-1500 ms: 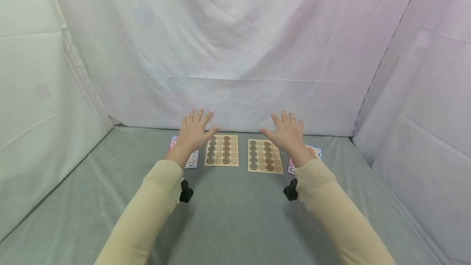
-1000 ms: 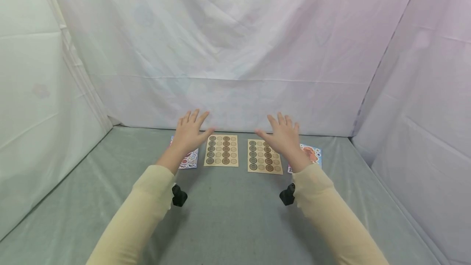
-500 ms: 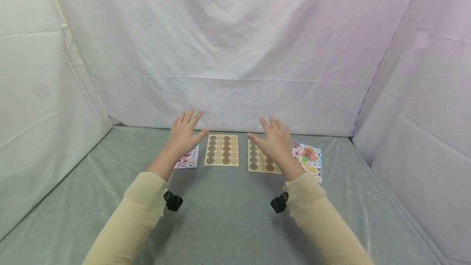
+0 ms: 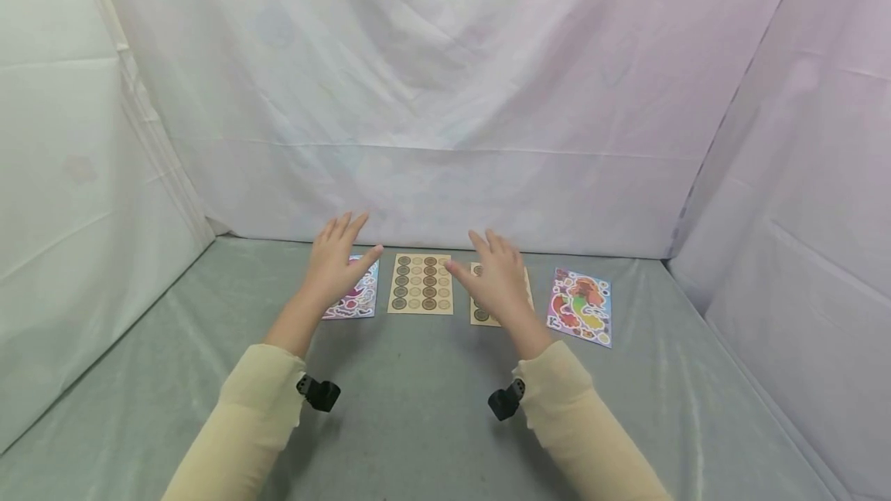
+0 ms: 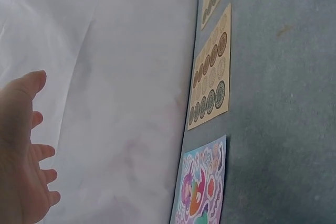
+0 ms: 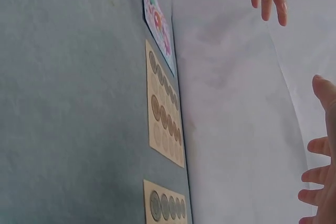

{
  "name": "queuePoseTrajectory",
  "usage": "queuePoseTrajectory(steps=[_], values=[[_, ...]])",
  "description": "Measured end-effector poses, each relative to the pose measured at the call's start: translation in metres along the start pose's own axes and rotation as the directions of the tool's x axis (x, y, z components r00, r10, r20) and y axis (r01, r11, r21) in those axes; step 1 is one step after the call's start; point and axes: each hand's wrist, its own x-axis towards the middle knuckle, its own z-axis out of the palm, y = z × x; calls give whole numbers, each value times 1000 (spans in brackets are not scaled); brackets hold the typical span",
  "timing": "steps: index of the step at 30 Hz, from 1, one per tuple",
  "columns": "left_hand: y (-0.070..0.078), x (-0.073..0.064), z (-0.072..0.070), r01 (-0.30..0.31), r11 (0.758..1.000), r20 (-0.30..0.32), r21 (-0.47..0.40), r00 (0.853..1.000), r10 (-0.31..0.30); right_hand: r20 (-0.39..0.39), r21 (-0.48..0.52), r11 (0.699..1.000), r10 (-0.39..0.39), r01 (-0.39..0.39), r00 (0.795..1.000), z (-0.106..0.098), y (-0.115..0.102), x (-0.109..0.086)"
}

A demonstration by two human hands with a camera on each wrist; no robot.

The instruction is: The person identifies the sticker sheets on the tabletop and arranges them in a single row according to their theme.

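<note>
My left hand (image 4: 332, 263) hovers with fingers spread, holding nothing. It partly hides a purple-and-blue sticker sheet (image 4: 358, 301) at the left of the row. Beside that lies a tan sheet (image 4: 421, 284) with rows of round seal stickers. My right hand (image 4: 496, 278) is raised too, fingers apart, and covers much of a second tan sticker sheet (image 4: 482, 317). Farther right, a colourful sticker sheet (image 4: 581, 306) is in full view. Both wrist views show the hands in the air, apart from the sheets.
A grey cloth (image 4: 404, 408) covers the table under the sheets. White curtains (image 4: 445, 83) hang at the back and both sides. A black wrist camera (image 4: 319, 393) sits at the left cuff, and another black wrist camera (image 4: 506, 399) at the right cuff.
Both hands have drifted left and somewhat toward me, the right one farther. It has uncovered the colourful sheet on the right and now overlaps the second tan sheet. The sheets stay in place.
</note>
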Motion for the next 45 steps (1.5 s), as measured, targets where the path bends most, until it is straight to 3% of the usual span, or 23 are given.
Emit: queuePoseTrajectory(steps=[10, 23, 28, 39, 45], values=[[-13, -17, 0, 69, 993, -12, -98, 997, -70, -52, 83, 996, -24, 29, 998, 19, -15, -9], [-27, -32, 0, 76, 980, -81, -185, 992, -92, -87, 177, 983, -35, 50, 996, 43, -31, -17], [-34, -38, 2, 112, 968, -100, -224, 985, -137, -115, 209, 974, -67, 90, 991, 52, -38, -22], [-49, -51, 3, 216, 929, -90, -301, 963, -253, -77, 360, 930, -48, 73, 996, 69, -54, -30], [-56, -55, 7, 227, 923, -86, -310, 960, -265, -50, 384, 921, -45, 61, 998, 77, -61, -34]])
